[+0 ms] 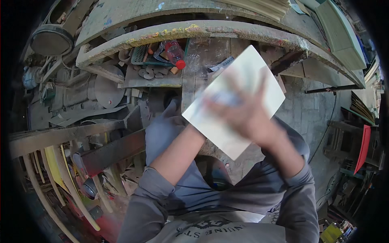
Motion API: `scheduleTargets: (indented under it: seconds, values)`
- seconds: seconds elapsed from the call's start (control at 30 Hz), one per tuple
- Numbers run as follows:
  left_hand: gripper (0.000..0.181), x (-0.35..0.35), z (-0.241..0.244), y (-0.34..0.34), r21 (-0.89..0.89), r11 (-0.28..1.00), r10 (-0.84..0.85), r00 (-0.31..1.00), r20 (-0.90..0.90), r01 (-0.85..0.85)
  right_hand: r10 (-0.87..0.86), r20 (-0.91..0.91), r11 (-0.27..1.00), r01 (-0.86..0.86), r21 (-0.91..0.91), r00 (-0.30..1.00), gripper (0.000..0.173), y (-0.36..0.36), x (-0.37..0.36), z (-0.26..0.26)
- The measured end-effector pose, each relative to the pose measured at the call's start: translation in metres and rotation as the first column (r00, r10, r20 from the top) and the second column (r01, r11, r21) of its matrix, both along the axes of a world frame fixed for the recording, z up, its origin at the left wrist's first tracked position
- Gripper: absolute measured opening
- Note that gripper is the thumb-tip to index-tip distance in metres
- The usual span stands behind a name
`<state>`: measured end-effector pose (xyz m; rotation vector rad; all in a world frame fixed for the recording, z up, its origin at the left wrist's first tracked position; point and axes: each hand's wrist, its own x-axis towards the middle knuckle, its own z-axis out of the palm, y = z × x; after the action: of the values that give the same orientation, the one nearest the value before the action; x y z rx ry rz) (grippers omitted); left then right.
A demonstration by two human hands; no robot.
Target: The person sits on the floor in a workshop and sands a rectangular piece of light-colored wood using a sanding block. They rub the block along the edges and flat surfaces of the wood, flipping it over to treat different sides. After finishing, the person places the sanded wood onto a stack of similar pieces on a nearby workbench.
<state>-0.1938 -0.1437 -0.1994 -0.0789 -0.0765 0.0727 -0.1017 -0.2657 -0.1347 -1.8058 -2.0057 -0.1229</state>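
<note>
A white rectangular panel (225, 139) lies tilted over my lap, one corner pointing towards the bench. My right hand (249, 112), blurred by motion, is spread over the panel's top face, its fingers apart. A blurred bluish patch shows at the fingers; whether it is a cloth, a sheet or something else cannot be told. My left forearm (185, 152) runs beneath the panel's lower left edge, and the left hand itself is hidden under the panel.
Ahead runs a crusted bench rail (212, 29). Under it are a green plastic basket (138, 56), a clear bottle with a red cap (175, 54) and a strip of printed sandpaper (223, 63). A wooden rack (67, 138) stands left, a stack of panels (340, 36) upper right.
</note>
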Motion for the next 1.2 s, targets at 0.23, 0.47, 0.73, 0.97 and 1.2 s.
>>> scheduleTargets:
  seconds: [0.23,0.47,0.73,0.97,1.2]
  values:
    - [0.086,-0.010,-0.003,-0.005,0.077,0.997,-0.010,1.000,-0.002,0.010,-0.221,-0.088,0.953,0.235,0.191,0.971,0.040,-0.001,0.062,0.020]
    - [0.089,-0.019,-0.009,-0.001,0.202,0.978,-0.050,0.999,0.012,0.047,-0.055,0.026,0.996,0.053,0.073,0.998,0.051,-0.010,0.013,0.009]
    - [0.097,-0.041,0.009,-0.001,0.898,0.435,-0.102,0.995,-0.017,0.060,0.227,-0.948,0.942,0.199,0.272,0.222,0.032,-0.039,0.074,0.039]
    - [0.115,-0.036,0.049,-0.013,0.964,0.253,0.141,0.983,-0.116,0.077,0.242,-0.778,0.944,0.043,0.326,0.579,0.043,-0.047,0.079,0.040]
    - [0.105,-0.027,0.030,-0.010,0.871,-0.464,0.377,0.853,0.361,-0.163,0.285,-0.896,0.940,0.085,0.331,0.339,0.078,-0.048,0.077,0.036]
